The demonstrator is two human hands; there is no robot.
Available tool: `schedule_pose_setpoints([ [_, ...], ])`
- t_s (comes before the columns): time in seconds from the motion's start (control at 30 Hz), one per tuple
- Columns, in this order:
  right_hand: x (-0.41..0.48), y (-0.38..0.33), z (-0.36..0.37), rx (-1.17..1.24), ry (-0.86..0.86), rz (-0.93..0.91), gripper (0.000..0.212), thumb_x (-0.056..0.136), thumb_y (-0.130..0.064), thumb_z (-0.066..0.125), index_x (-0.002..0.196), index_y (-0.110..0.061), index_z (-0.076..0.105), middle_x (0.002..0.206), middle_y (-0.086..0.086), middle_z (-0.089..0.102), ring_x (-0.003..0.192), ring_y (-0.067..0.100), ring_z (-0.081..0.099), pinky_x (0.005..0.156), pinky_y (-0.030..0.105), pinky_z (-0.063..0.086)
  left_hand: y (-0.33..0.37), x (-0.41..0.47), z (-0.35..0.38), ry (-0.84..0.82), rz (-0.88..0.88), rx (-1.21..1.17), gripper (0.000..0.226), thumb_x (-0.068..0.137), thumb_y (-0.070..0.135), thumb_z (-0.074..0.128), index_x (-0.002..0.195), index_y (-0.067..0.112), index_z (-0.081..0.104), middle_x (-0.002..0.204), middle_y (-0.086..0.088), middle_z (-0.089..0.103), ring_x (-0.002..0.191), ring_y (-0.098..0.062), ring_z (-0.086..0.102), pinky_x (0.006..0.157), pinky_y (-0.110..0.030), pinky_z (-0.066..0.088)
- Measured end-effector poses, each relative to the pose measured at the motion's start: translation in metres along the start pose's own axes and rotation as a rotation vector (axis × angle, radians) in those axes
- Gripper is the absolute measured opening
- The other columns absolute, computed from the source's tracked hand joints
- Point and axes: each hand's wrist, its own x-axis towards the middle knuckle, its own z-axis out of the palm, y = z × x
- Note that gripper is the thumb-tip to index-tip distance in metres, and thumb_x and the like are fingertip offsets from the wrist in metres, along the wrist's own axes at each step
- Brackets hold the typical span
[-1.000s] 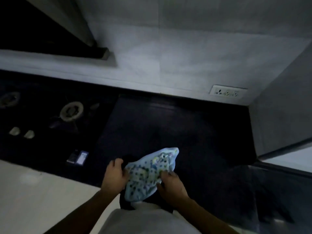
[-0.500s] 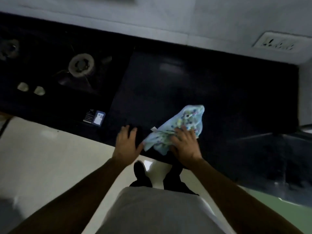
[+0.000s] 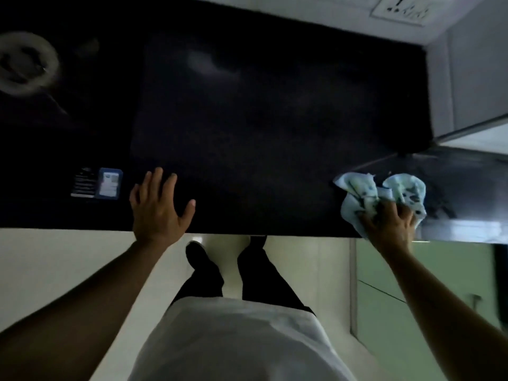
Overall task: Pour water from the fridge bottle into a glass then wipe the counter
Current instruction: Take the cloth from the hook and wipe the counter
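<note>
My right hand grasps the crumpled cloth, fingers curled into it, on the counter near its front edge, at 3 o'clock from my left hand. My left hand lies flat on the counter, fingers straight and spread. A blurred burner is at 10 o'clock.

Left hand flat, fingers spread; right hand outstretched, fingers curled round the cloth.
</note>
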Motion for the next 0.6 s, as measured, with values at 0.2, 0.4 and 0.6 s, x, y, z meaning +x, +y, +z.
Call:
schedule_pose_setpoints([
  [0.2,0.026,0.018,-0.01,0.253,0.069,0.403,0.083,0.072,-0.048,0.039,0.142,-0.003,0.041,0.145,0.035,0.033,0.138,0.044,0.027,0.116,0.047,0.02,0.005,0.011,0.003,0.131,-0.175,-0.071,0.059,0.088,0.055,0.053,0.131,0.015,0.053,0.147,-0.016,0.049,0.13,-0.041,0.045,0.104,-0.052,0.033],
  [0.4,0.09,0.016,0.001,0.151,0.151,0.554,0.089,0.081,-0.066,0.037,0.147,-0.007,0.034,0.155,0.03,0.025,0.147,0.046,0.014,0.118,0.058,0.007,0.007,0.01,0.01,0.171,-0.158,0.046,0.053,0.091,0.049,0.052,0.13,0.014,0.053,0.144,-0.016,0.049,0.125,-0.038,0.045,0.103,-0.049,0.033],
  [0.6,0.052,-0.172,0.062,0.011,0.076,-0.571,0.078,0.083,-0.059,0.047,0.142,-0.008,0.045,0.151,0.029,0.034,0.141,0.047,0.028,0.116,0.06,0.013,0.01,0.01,0.007,0.148,-0.172,0.05,0.053,0.09,0.047,0.05,0.13,0.012,0.05,0.145,-0.017,0.047,0.127,-0.037,0.042,0.105,-0.053,0.033],
])
